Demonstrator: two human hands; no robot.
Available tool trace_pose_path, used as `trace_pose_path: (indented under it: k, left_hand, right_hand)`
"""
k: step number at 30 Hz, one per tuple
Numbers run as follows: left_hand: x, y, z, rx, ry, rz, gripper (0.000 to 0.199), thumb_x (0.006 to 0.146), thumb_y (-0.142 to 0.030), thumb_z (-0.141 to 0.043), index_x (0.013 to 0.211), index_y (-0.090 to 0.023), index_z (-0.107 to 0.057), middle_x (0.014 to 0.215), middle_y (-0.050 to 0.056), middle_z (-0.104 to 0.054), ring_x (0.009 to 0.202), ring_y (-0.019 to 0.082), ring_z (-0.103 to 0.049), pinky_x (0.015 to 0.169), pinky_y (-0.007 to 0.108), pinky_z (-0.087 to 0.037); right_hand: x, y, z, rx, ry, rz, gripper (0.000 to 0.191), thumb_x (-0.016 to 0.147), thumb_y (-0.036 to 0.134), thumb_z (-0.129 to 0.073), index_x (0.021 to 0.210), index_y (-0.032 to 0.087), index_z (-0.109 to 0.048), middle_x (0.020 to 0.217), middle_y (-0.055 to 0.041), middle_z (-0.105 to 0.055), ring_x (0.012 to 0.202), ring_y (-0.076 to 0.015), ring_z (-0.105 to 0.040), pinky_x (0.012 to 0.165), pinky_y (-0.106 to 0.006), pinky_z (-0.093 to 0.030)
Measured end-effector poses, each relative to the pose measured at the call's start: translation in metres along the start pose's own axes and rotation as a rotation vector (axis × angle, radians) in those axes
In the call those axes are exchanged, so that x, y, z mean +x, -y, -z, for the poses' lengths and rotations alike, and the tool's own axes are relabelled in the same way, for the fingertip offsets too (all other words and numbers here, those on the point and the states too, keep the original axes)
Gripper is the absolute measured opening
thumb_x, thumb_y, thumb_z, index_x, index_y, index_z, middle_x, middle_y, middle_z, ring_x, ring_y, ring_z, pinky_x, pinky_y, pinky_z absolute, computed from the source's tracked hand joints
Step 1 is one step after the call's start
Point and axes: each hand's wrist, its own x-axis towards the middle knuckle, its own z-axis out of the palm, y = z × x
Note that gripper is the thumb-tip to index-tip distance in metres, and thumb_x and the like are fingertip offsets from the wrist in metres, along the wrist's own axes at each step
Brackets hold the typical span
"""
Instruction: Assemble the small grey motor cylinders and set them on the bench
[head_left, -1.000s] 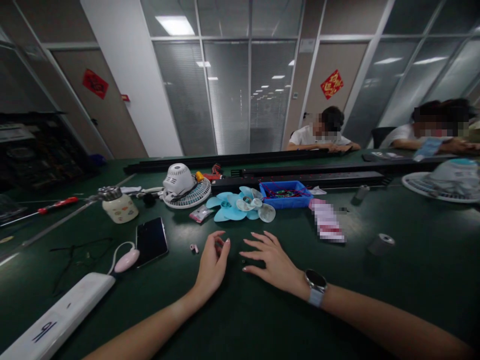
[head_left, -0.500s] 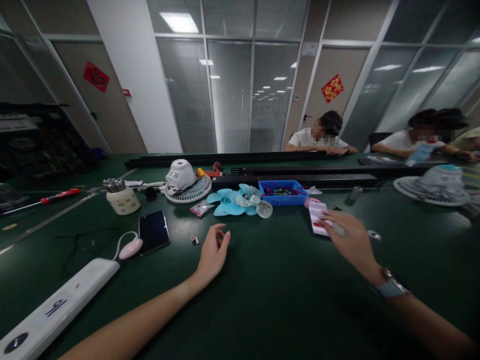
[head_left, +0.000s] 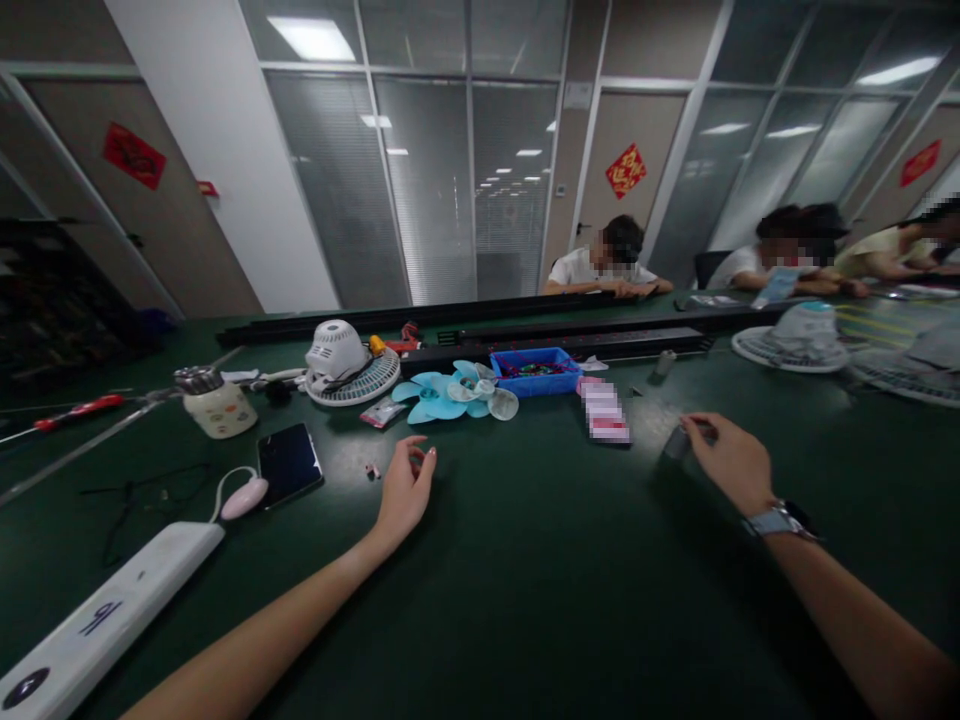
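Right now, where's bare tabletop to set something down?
Widest: the green tabletop between your left arm and right arm. Another patch: right of your right hand, nearer than the white fan guards. Crowded: left of your left hand, around the white bar and smartphone; beyond it, blue fan blades and bin.

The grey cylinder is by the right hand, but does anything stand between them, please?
Nothing visible does: the right hand is at the top end of the grey cylinder, though whether it grips it is unclear.
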Motion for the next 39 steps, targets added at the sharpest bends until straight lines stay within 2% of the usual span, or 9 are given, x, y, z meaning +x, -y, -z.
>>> trace_pose_path:
  k: [9,15,18,20,23,29,33,35,39]
  left_hand:
    - [0.000,0.001,0.000,-0.021,0.019,-0.005,0.041,0.089,-0.046,-0.048,0.120,-0.019,-0.048,0.091,0.002,-0.057,0.067,0.016,-0.059,0.062,0.030,-0.047]
    - [0.000,0.000,0.001,-0.013,0.027,-0.002,0.040,0.090,-0.046,-0.048,0.119,-0.018,-0.048,0.090,0.002,-0.057,0.067,0.016,-0.059,0.061,0.029,-0.047]
    - [-0.001,-0.001,0.001,-0.009,0.029,-0.001,0.040,0.090,-0.046,-0.048,0.119,-0.019,-0.048,0.090,0.002,-0.057,0.067,0.016,-0.060,0.061,0.029,-0.047]
    - [-0.001,-0.002,0.001,-0.001,0.031,-0.001,0.040,0.090,-0.045,-0.047,0.120,-0.019,-0.047,0.091,0.002,-0.057,0.068,0.016,-0.060,0.061,0.030,-0.048]
    - [-0.001,-0.002,0.001,0.015,0.030,0.000,0.040,0.090,-0.045,-0.047,0.120,-0.018,-0.047,0.092,0.002,-0.057,0.068,0.016,-0.059,0.063,0.030,-0.048]
    - [-0.001,-0.002,0.001,0.028,0.046,-0.009,0.040,0.092,-0.045,-0.044,0.121,-0.018,-0.046,0.091,0.002,-0.056,0.068,0.016,-0.059,0.063,0.031,-0.048]
    - [-0.001,-0.002,0.002,0.025,0.050,-0.003,0.040,0.092,-0.046,-0.044,0.121,-0.018,-0.046,0.092,0.002,-0.056,0.068,0.017,-0.058,0.063,0.031,-0.047]
    - [-0.001,-0.003,0.002,0.020,0.050,0.000,0.040,0.092,-0.046,-0.045,0.121,-0.018,-0.047,0.091,0.002,-0.056,0.068,0.017,-0.058,0.062,0.031,-0.047]
    - [-0.004,-0.005,0.002,0.015,0.044,-0.025,0.039,0.092,-0.045,-0.046,0.122,-0.020,-0.046,0.091,0.001,-0.055,0.067,0.016,-0.056,0.061,0.030,-0.046]
  right_hand:
    - [0.003,-0.006,-0.004,-0.004,0.080,-0.036,0.029,0.095,0.042,-0.048,0.105,0.017,-0.058,0.088,-0.0054,-0.064,0.071,-0.0163,-0.057,0.059,-0.024,-0.033]
    - [0.003,-0.009,-0.002,0.046,0.124,-0.028,0.026,0.095,0.040,-0.050,0.098,0.015,-0.057,0.082,-0.0029,-0.061,0.067,-0.0139,-0.053,0.064,-0.024,-0.036]
    - [0.005,-0.013,-0.004,0.109,0.141,-0.051,0.025,0.093,0.040,-0.052,0.097,0.016,-0.058,0.083,-0.0044,-0.063,0.071,-0.0165,-0.057,0.066,-0.026,-0.038]
    - [0.006,-0.016,-0.007,0.173,0.163,-0.055,0.030,0.089,0.045,-0.056,0.102,0.019,-0.058,0.087,-0.0069,-0.065,0.076,-0.0197,-0.060,0.066,-0.028,-0.040]
    - [0.005,-0.023,-0.013,0.290,0.198,-0.042,0.051,0.074,0.054,-0.069,0.108,0.019,-0.056,0.093,-0.0104,-0.066,0.080,-0.0226,-0.063,0.069,-0.030,-0.044]
    - [-0.002,-0.028,-0.021,0.446,0.136,-0.062,0.062,0.062,0.066,-0.070,0.096,0.016,-0.057,0.089,-0.0136,-0.067,0.080,-0.0260,-0.065,0.072,-0.035,-0.049]
    - [-0.017,0.010,-0.021,0.508,0.082,-0.011,0.076,0.061,0.075,-0.066,0.103,0.013,-0.055,0.097,-0.0159,-0.065,0.089,-0.0298,-0.064,0.081,-0.043,-0.050]
    - [-0.030,0.046,-0.022,0.569,0.158,0.083,0.069,0.069,0.070,-0.065,0.107,0.013,-0.054,0.103,-0.0153,-0.064,0.093,-0.0276,-0.063,0.085,-0.043,-0.050]
    - [-0.057,0.126,-0.032,0.700,0.419,0.316,0.046,0.081,0.052,-0.066,0.109,0.016,-0.057,0.108,-0.0097,-0.063,0.099,-0.0214,-0.061,0.090,-0.036,-0.051]
